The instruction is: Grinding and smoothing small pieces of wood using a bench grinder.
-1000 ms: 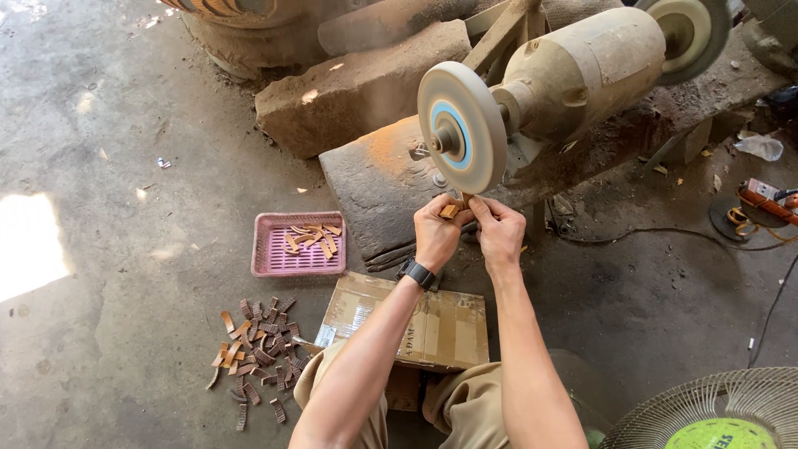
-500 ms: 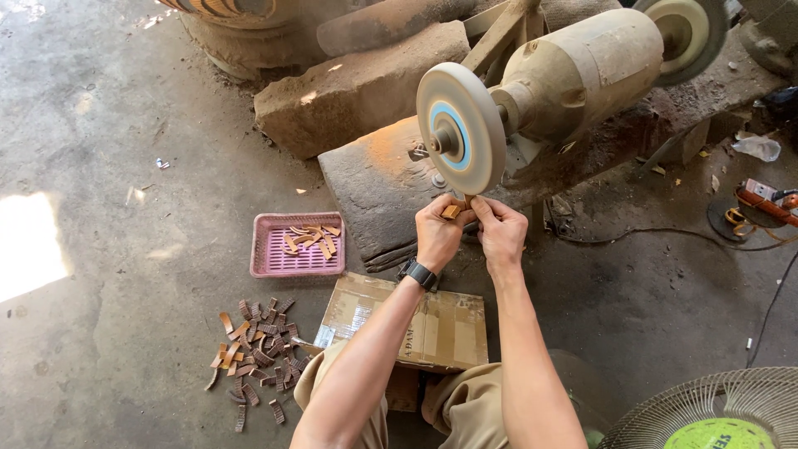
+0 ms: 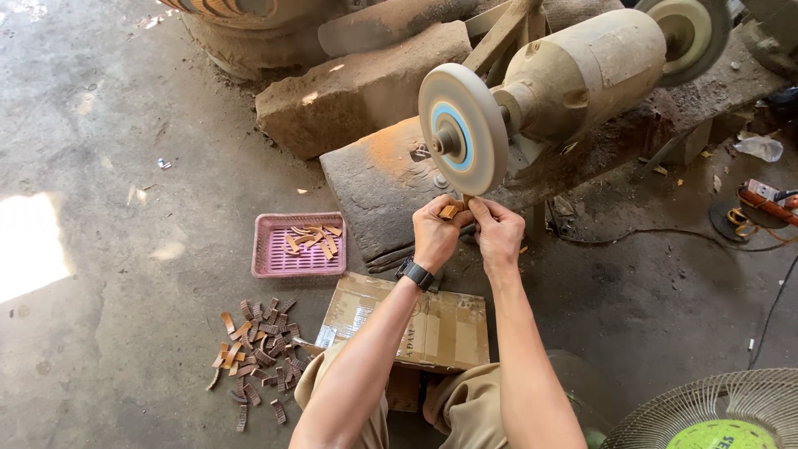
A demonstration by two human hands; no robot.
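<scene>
Head view | left hand [image 3: 434, 235] and right hand [image 3: 497, 233] pinch wood piece [image 3: 450, 211] under wheel [image 3: 462, 129], steadying its edge | tray [image 3: 298, 244] beside for pieces

This is a rough workshop, set up low on the ground. A dusty bench grinder [image 3: 582, 75] with a round buffing wheel [image 3: 462, 129] sits on stone blocks [image 3: 366, 83] over a stained concrete floor [image 3: 108, 150]. Beside it lie a pink plastic basket [image 3: 298, 245] of small brown curved pieces, a loose pile of the same pieces [image 3: 253, 349], a worn cardboard box [image 3: 411, 324], a trailing cable [image 3: 657, 237] and a floor fan [image 3: 715, 411].
</scene>
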